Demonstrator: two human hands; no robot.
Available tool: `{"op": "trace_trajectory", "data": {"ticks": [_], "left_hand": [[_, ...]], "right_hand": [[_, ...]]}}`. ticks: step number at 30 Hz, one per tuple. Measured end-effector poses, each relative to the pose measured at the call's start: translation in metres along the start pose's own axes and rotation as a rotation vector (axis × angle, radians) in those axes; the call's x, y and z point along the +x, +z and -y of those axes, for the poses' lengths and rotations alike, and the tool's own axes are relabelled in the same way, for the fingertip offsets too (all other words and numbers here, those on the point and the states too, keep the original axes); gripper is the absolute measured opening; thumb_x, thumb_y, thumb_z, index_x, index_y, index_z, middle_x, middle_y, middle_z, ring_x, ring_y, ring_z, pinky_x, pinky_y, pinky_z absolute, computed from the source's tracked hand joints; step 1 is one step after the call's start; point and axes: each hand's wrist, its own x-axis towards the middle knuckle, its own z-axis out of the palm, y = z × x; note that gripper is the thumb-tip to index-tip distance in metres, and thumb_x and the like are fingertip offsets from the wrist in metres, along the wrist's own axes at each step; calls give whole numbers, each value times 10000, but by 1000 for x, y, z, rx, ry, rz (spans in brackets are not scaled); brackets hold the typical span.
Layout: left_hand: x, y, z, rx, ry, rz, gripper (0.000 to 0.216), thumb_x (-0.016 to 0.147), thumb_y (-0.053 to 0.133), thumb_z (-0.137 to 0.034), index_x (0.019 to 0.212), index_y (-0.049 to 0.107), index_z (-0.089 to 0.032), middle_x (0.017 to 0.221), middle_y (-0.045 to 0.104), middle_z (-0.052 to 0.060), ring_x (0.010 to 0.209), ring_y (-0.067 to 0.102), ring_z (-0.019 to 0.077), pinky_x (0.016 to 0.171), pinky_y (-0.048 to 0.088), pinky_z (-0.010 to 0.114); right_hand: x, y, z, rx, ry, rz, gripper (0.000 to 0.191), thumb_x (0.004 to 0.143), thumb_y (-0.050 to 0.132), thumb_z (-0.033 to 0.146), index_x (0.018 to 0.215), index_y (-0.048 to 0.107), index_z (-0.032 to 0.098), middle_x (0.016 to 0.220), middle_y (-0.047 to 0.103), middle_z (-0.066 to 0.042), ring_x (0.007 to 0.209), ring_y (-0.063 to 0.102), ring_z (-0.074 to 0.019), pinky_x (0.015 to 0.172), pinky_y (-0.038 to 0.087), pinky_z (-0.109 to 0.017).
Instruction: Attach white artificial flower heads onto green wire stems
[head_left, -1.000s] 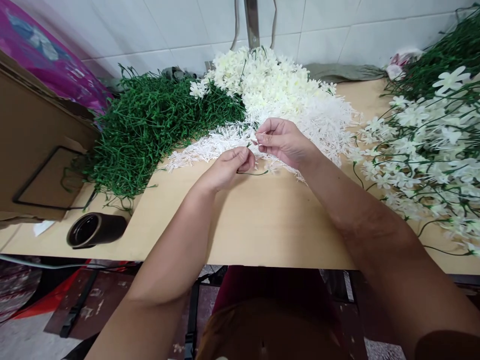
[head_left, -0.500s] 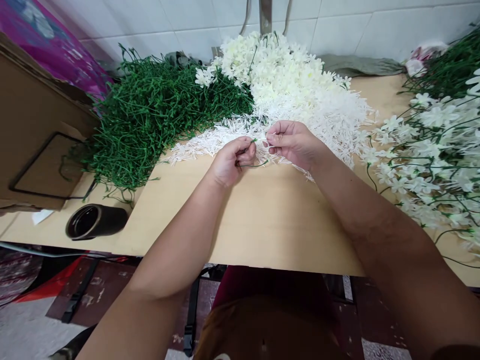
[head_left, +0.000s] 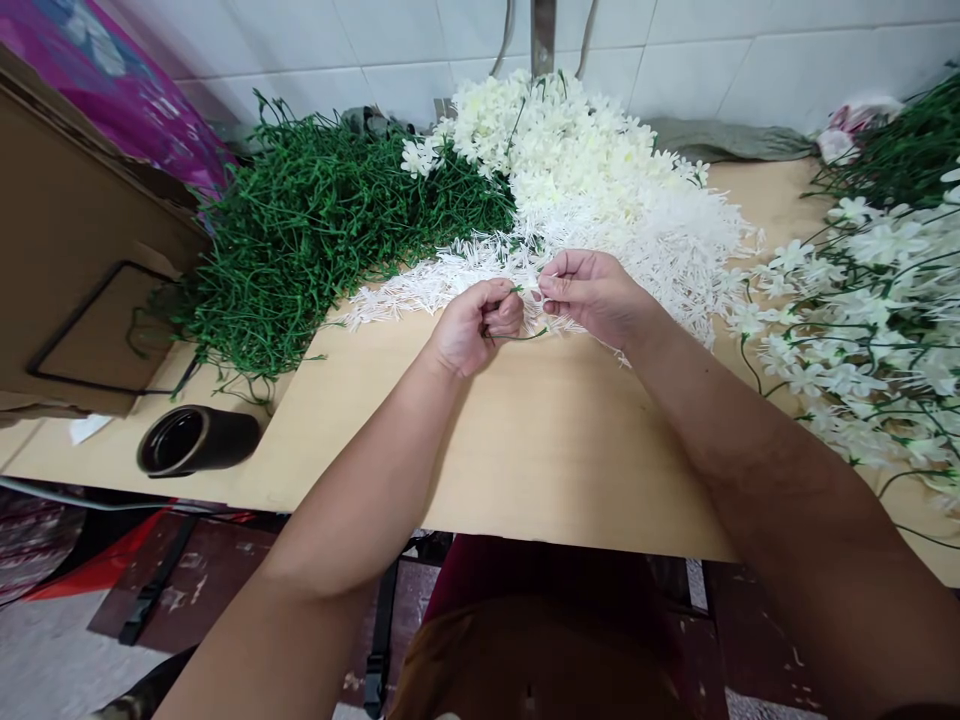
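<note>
Over the board's far part, my left hand (head_left: pixel 476 325) is closed on a green artificial flower stem (head_left: pixel 525 337); the stem's tip pokes out by the thumb and its tail curves out below the fingers. My right hand (head_left: pixel 589 295) is closed in a pinch beside that tip, on a small white stamen piece mostly hidden by the fingertips. The two hands are almost touching. Just behind them spreads a heap of thin white stamens (head_left: pixel 420 287). White artificial blossoms (head_left: pixel 562 140) are piled behind that, and a mound of green stems (head_left: pixel 337 215) lies to the left.
Stemmed white flowers (head_left: pixel 862 340) cover the table's right side. At left stand a cardboard box (head_left: pixel 75 250) and a dark cup-like container (head_left: pixel 199 440) lying on its side. A tan board (head_left: pixel 510 430) lies before me. A tiled wall (head_left: pixel 697 60) closes off the back.
The whole view has shifted slightly, everything sitting a little further right and lower. Both hands keep their pinch close together; the left fingers look curled a bit tighter round the stem.
</note>
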Motion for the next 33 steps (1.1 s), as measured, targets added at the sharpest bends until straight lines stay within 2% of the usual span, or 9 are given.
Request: {"op": "trace_trajectory", "data": {"ticks": [5, 12, 19, 23, 26, 33], "left_hand": [[1, -1, 0, 25, 15, -2, 447, 878, 438, -156, 450, 310, -171, 433, 190, -49, 382, 219, 44, 418, 217, 188], [2, -2, 1, 15, 6, -17, 474, 904, 425, -183, 446, 305, -174, 447, 181, -50, 385, 218, 47, 418, 231, 188], [1, -1, 2, 48, 21, 1, 464, 886, 399, -148, 430, 320, -165, 432, 177, -49, 387, 194, 45, 421, 226, 172], [1, -1, 3, 63, 22, -31, 459, 884, 420, -162, 435, 325, -159, 440, 191, -51, 390, 196, 38, 419, 216, 161], [2, -3, 3, 89, 22, -43, 444, 875, 448, -163, 446, 332, -156, 448, 200, -57, 390, 188, 33, 415, 201, 156], [6, -7, 7, 166, 106, 34, 429, 866, 456, -168, 446, 371, -159, 437, 240, -53, 392, 211, 36, 418, 193, 168]], "right_hand": [[1, 1, -4, -54, -26, -22, 396, 571, 941, 355, 698, 623, 157, 629, 582, 29, 595, 522, -71, 559, 449, -206], [2, 0, -6, -50, -81, 3, 446, 554, 934, 430, 725, 618, 167, 667, 599, 31, 619, 534, -73, 598, 476, -217], [1, 8, -3, -136, -150, -12, 474, 543, 930, 438, 713, 587, 158, 626, 555, 37, 593, 504, -68, 584, 449, -223], [-4, 13, 0, -231, -202, 0, 457, 561, 924, 424, 714, 588, 155, 621, 559, 40, 588, 495, -65, 578, 438, -220], [-4, 13, -1, -287, -205, 19, 446, 602, 902, 443, 718, 577, 161, 621, 561, 41, 571, 494, -66, 553, 431, -220], [-4, 11, -4, -281, -158, -23, 418, 639, 878, 470, 714, 589, 178, 625, 606, 19, 602, 572, -99, 583, 485, -239]]}}
